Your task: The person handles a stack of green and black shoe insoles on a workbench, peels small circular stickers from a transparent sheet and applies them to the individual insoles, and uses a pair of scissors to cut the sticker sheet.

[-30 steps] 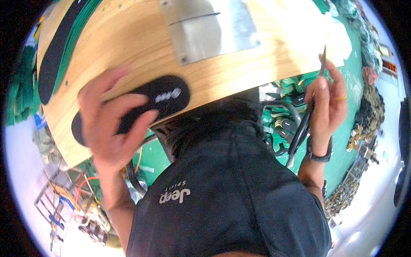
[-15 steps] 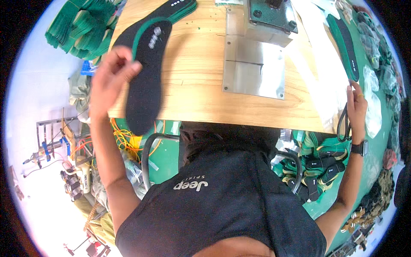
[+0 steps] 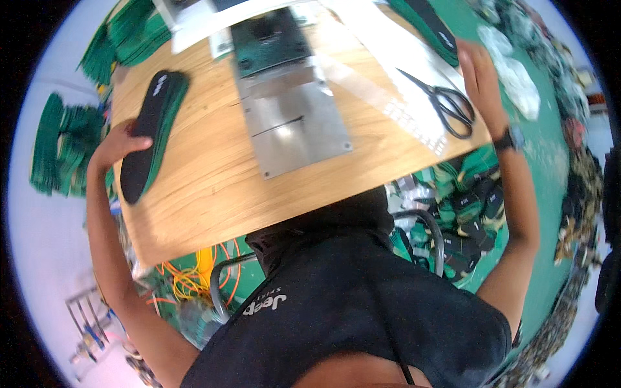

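On the left of the table lies a stack of black-topped, green-edged insoles. My left hand grips its left edge, thumb on the top insole and the other fingers partly hidden. At the table's right edge, my right hand has its fingers stretched out beside the lower end of another group of black and green insoles. The fingers look straight and slightly blurred, with nothing visible in them. Black-handled scissors lie just left of that hand, on white paper strips.
A metal fixture with a dark top block and a steel plate stands mid-table. Bundled green insoles are piled beyond the left edge. More insoles lie below the table at right, and orange cable lies on the floor at left.
The view has turned and shifted. The single insole under my left hand, earlier overhanging the front edge, now lines up with the stack. The scissors, mostly hidden before, show fully.
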A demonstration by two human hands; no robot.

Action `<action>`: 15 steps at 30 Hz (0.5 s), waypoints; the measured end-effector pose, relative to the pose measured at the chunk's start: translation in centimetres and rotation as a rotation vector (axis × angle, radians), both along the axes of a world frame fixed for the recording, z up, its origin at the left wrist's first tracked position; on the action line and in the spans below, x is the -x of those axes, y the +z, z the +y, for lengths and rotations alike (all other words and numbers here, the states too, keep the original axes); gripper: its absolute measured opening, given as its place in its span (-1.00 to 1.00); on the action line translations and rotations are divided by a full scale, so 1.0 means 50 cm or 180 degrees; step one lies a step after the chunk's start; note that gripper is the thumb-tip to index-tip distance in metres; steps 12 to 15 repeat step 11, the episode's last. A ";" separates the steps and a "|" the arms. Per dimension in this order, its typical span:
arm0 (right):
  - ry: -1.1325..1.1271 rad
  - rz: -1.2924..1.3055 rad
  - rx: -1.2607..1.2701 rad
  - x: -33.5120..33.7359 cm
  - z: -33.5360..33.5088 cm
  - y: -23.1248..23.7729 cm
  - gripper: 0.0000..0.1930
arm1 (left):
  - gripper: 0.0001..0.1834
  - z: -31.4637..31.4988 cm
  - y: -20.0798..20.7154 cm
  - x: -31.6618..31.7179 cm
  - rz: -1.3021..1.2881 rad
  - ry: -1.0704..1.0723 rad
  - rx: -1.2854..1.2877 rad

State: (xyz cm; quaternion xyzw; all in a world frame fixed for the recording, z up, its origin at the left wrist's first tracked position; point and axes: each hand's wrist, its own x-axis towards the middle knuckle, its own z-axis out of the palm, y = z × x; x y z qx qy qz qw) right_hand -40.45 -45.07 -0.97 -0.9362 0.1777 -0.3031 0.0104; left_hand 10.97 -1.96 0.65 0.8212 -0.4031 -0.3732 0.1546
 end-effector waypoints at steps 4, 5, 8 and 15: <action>-0.0900 0.0554 -0.0725 -0.020 -0.174 0.024 -0.62 | -0.04 -0.016 -0.012 0.041 -0.0690 0.0310 0.0529; -0.1110 0.0727 -0.1018 -0.077 -0.152 0.041 -0.61 | -0.05 0.009 -0.018 0.041 -0.0459 0.0408 0.0660; -0.1080 0.1098 -0.1429 -0.111 -0.229 0.021 -0.53 | -0.01 -0.033 0.044 0.093 -0.1057 0.0274 0.0213; -0.1556 0.0927 -0.2578 -0.154 -0.239 0.023 -0.48 | 0.01 -0.044 0.084 0.096 -0.1649 0.0062 0.0156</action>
